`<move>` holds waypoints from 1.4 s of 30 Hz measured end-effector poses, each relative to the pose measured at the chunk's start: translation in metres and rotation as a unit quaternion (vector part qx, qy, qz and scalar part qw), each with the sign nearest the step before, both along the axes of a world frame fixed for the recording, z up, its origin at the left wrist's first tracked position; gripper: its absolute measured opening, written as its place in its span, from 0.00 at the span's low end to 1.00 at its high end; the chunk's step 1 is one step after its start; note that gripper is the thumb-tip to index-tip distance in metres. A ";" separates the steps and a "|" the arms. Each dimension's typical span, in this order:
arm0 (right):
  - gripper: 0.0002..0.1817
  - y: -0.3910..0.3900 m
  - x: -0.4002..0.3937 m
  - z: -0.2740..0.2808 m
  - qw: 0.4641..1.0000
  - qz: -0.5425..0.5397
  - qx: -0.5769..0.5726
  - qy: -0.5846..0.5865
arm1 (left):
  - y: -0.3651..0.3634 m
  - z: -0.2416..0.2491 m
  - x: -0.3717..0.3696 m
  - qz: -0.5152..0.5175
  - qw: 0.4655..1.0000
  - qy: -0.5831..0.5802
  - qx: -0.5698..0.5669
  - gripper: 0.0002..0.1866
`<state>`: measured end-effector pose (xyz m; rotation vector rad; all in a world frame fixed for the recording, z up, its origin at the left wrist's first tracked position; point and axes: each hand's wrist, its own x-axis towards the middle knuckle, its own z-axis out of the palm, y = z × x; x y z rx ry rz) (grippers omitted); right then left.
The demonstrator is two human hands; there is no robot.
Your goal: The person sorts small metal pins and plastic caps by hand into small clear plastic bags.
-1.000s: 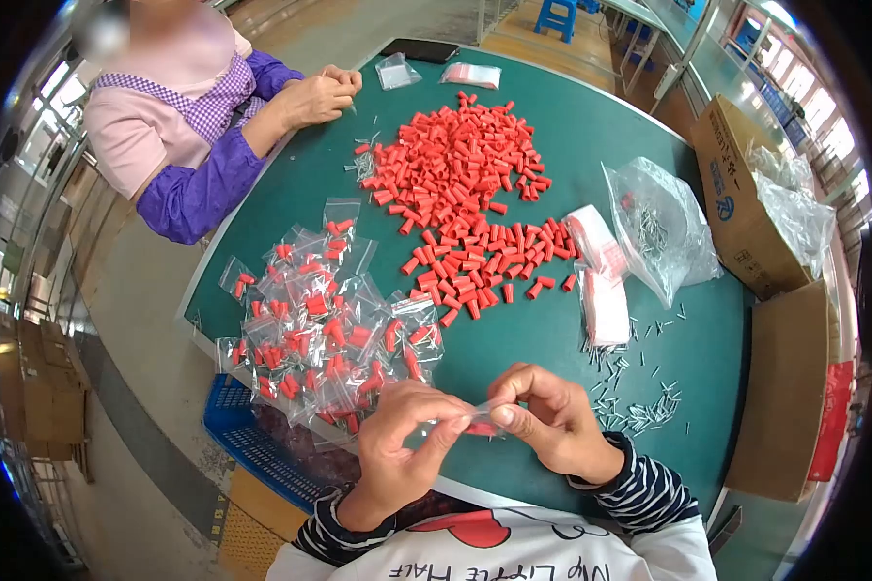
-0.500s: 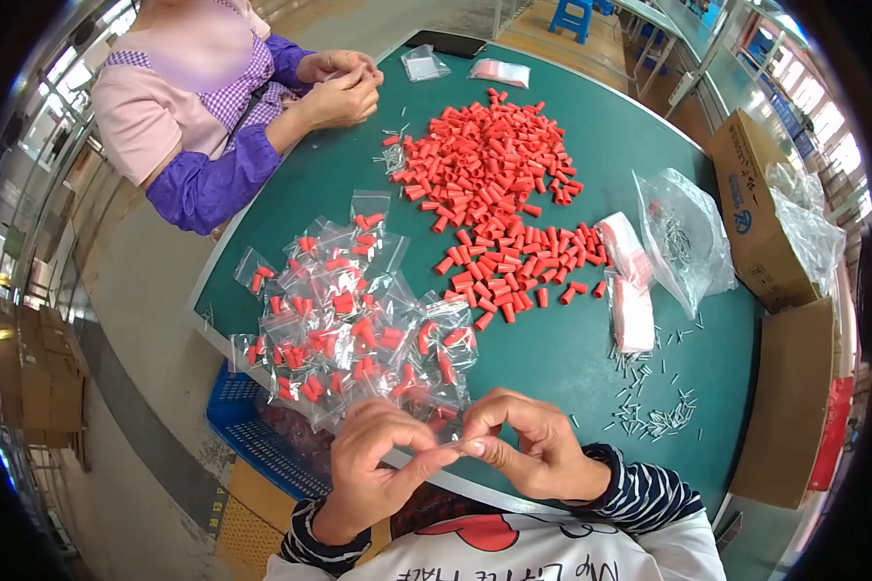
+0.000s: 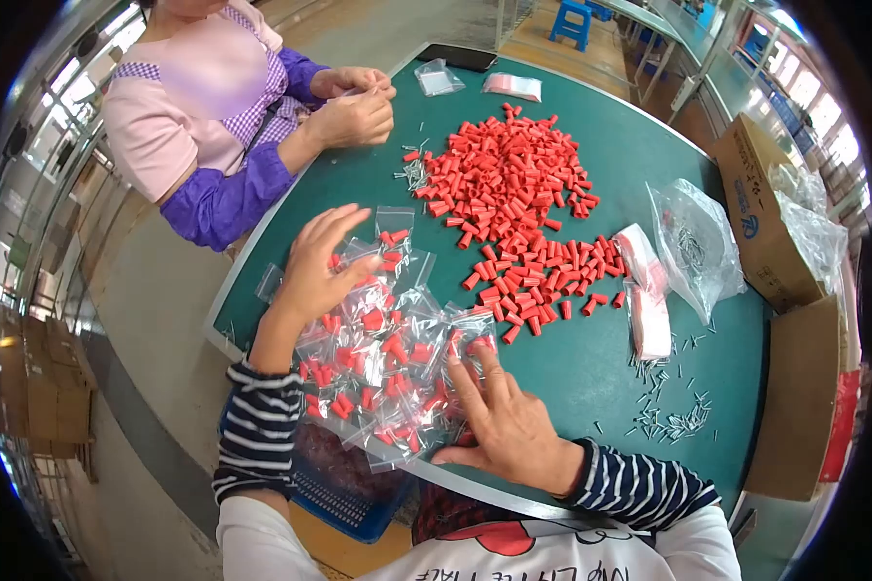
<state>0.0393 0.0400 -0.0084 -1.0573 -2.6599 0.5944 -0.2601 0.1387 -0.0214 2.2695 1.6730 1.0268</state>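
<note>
A pile of small clear zip bags with red caps inside (image 3: 368,363) lies at the near left edge of the green table. My left hand (image 3: 320,266) is at the far left side of this pile, fingers spread and palm over the bags. At the pile's near right side my right hand (image 3: 509,421) rests with its fingers apart, fingertips on the bags. Neither hand is closed on anything. Beyond the bags spreads a large heap of loose red caps (image 3: 513,174).
A co-worker (image 3: 223,116) works at the far left edge. Stacked flat bags (image 3: 649,324), a plastic bag of metal pins (image 3: 693,247) and loose pins (image 3: 683,416) lie on the right, beside cardboard boxes (image 3: 794,397). A blue basket (image 3: 344,504) sits below the near edge.
My hands have parted from their pinch at the near edge. My left hand has moved out to the pile's far left, my right hand onto its right side. Both have opened.
</note>
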 end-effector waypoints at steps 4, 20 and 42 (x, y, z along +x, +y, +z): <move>0.58 0.003 -0.018 -0.005 0.999 -0.003 -0.018 0.033 | 0.009 -0.017 0.001 -0.085 0.993 0.066 -0.042 0.25; 0.27 -0.049 -0.104 -0.022 0.940 0.230 -0.070 0.242 | -0.181 0.020 -0.072 -0.035 0.982 -0.152 -0.108 0.12; 0.38 -0.035 -0.124 -0.065 0.949 0.143 -0.060 0.273 | -0.209 0.000 -0.019 0.029 0.995 0.025 -0.096 0.09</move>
